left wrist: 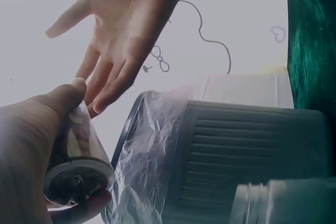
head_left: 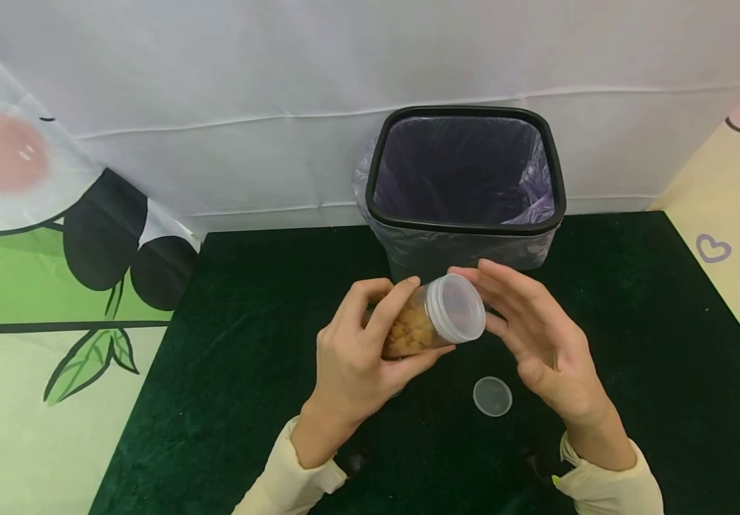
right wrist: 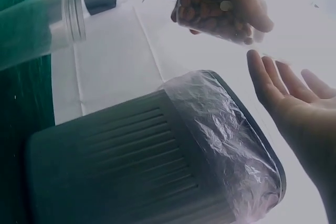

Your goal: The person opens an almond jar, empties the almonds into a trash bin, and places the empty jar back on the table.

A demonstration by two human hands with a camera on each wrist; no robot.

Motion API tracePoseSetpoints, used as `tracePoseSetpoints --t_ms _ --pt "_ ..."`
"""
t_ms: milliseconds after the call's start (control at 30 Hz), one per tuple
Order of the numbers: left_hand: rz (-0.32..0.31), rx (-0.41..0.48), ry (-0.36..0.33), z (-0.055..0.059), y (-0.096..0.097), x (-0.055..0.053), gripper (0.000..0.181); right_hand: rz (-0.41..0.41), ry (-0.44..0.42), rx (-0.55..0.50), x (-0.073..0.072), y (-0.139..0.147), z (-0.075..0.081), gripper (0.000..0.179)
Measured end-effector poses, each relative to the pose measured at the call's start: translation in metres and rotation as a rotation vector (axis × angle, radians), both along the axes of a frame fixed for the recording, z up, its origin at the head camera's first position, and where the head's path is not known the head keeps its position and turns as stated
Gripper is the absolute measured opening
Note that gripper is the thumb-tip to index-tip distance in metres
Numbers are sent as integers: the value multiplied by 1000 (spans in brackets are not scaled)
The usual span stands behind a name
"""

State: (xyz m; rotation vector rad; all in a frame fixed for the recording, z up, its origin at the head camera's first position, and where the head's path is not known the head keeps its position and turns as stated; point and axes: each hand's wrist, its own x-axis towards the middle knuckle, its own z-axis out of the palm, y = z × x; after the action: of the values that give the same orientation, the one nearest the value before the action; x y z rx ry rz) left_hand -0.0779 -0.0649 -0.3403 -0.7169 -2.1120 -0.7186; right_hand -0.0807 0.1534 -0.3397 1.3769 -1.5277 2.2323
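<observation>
My left hand [head_left: 357, 357] grips a clear plastic jar [head_left: 409, 330] partly filled with small yellow-brown pieces. The jar tilts, and its translucent white lid [head_left: 461, 307] faces up and to the right. In the left wrist view the jar's base [left wrist: 79, 182] shows beside the thumb. My right hand [head_left: 540, 336] is held beside the lid with its fingers extended; whether a fingertip touches the lid, I cannot tell. On the table below lies a loose translucent round lid [head_left: 492, 396]. A second clear jar [right wrist: 39, 27] without a lid stands upright, mostly hidden by my left hand in the head view.
A dark bin [head_left: 466, 230] lined with a clear plastic bag stands behind the hands at the back of the table. Dark green cloth [head_left: 228, 372] covers the table. A white sheet [head_left: 247, 107] hangs behind, with printed cloths at both sides.
</observation>
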Motion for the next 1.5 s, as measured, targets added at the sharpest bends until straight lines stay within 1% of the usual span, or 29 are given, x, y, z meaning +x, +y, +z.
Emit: tracePoseSetpoints --t_ms 133,267,367,433,500,567,633,700,733,800,867,967,1067,1167,1233,1333,1433,1500 --pt "23 -44 10 -1 4 -1 77 -83 7 49 0 -1 1 72" --pt "57 -106 26 -3 6 -2 75 -225 -11 145 0 -2 0 73" --pt "65 -142 13 -5 8 -3 72 -310 -35 234 -1 -2 0 74" --pt "57 -154 -11 -7 9 -3 72 -349 -45 281 -2 -1 -1 74" --pt "41 -151 -52 -7 10 -3 72 -374 -51 301 -3 0 -1 72" --pt "18 -136 -101 -7 11 -3 72 -393 -59 306 -3 1 -2 69" --pt "-23 -106 -167 -6 10 -3 73 -405 -74 290 -4 2 -2 66" --pt "-89 -48 -257 -4 8 -3 72 -412 -97 262 -5 3 -2 64" --pt "-133 -13 -310 -2 7 -3 71 -412 -110 243 -5 4 -2 63" --pt "-234 74 -439 0 4 -4 66 -417 -133 212 -5 5 -1 60" --pt "-336 182 -575 1 1 -5 59 -427 -151 188 -5 7 -1 58" --pt "-456 337 -763 2 -3 -7 49 -452 -187 175 -4 8 0 56" --pt "-567 504 -902 0 -5 -9 47 -480 -255 181 -2 9 2 55" --pt "-659 637 -1000 -1 -6 -10 53 -497 -326 205 0 9 4 54" --pt "-695 695 -1041 -1 -5 -10 57 -498 -359 226 0 10 5 52" --pt "-694 736 -1074 0 -5 -10 60 -487 -380 238 0 11 6 48" --pt "-666 779 -1081 2 -4 -8 57 -463 -335 252 0 13 7 43" --pt "-642 805 -1077 4 -3 -7 53 -472 -295 274 1 15 8 41"
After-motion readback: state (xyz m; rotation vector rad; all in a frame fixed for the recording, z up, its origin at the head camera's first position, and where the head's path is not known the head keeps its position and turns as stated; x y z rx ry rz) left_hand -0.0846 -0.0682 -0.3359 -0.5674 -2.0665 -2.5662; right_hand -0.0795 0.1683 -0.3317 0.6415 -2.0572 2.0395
